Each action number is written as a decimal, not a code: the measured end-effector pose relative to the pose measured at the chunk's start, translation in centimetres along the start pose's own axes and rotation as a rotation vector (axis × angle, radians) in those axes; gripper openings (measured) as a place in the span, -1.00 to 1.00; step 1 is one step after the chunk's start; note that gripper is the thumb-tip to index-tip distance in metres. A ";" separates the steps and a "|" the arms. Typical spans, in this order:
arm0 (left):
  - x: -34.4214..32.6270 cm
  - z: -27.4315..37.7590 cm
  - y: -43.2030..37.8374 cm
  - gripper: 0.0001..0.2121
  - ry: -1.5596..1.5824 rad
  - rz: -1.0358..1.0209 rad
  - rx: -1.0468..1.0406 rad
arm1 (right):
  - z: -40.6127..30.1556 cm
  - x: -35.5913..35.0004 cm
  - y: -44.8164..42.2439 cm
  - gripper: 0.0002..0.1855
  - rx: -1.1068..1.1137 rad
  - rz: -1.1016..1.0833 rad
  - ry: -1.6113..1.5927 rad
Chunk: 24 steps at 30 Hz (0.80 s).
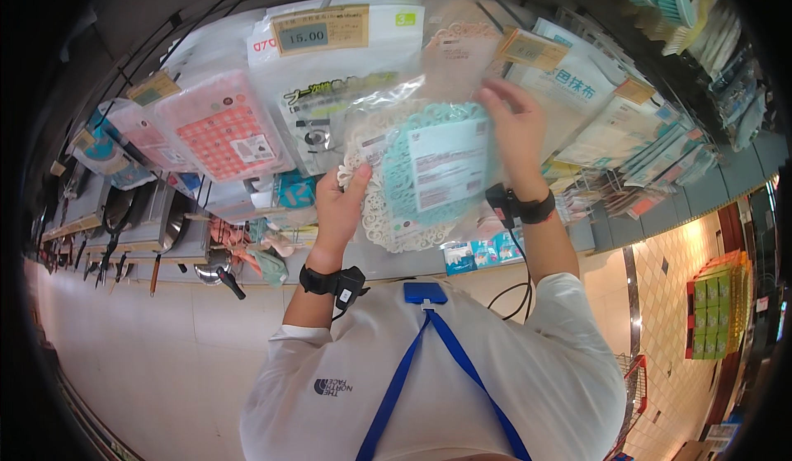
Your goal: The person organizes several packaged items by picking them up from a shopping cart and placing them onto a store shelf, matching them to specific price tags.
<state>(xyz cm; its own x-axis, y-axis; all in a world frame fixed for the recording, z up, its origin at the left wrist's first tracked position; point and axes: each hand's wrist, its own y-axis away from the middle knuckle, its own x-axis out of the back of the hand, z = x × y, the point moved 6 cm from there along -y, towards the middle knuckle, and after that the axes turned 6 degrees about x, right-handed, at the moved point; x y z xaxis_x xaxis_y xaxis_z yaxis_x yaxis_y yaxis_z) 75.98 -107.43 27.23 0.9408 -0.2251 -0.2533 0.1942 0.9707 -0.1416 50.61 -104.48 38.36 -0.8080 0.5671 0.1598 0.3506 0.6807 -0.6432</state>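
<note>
My left hand [339, 204] grips the left edge of a clear packet holding a cream openwork lace mat [405, 232], thumb on top. Overlapping it in front is a similar packet with a turquoise lace mat [399, 173] and a white printed label [450, 164]. At the upper right of the turquoise packet, my right hand [518, 123] has its thumb and fingers closed on the clear plastic edge. A peach lace mat packet [461, 55] hangs just behind, among the rack goods. Both wrists wear black straps with small devices.
White packs [352, 65] and pink checked packs [226, 130] hang to the left, cleaning cloth packs [557, 89] to the right. Price tags [322, 30] jut from the hooks. Frying pans [176, 226] line the lower left shelf. A red shopping cart [634, 387] stands at right.
</note>
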 end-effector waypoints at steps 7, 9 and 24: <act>1.4 0.9 0.2 -0.77 -0.099 0.035 -0.058 | 2.1 3.4 -2.8 -0.83 -0.107 0.247 -0.392; 2.8 0.4 0.6 -0.77 -0.078 0.064 -0.053 | 2.0 3.3 -3.0 -0.83 -0.093 0.275 -0.375; 9.4 1.1 4.0 -0.79 -0.169 0.185 -0.110 | 1.6 4.8 -3.4 -0.82 0.080 0.444 -0.308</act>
<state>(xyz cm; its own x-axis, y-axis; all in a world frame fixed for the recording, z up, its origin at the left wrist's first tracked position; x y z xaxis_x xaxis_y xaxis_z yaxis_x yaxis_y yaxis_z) 85.95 -105.62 25.36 0.9923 -0.0188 -0.1226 -0.0078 0.9770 -0.2129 44.78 -104.79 40.07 -0.6964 0.6214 -0.3591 0.6620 0.3630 -0.6557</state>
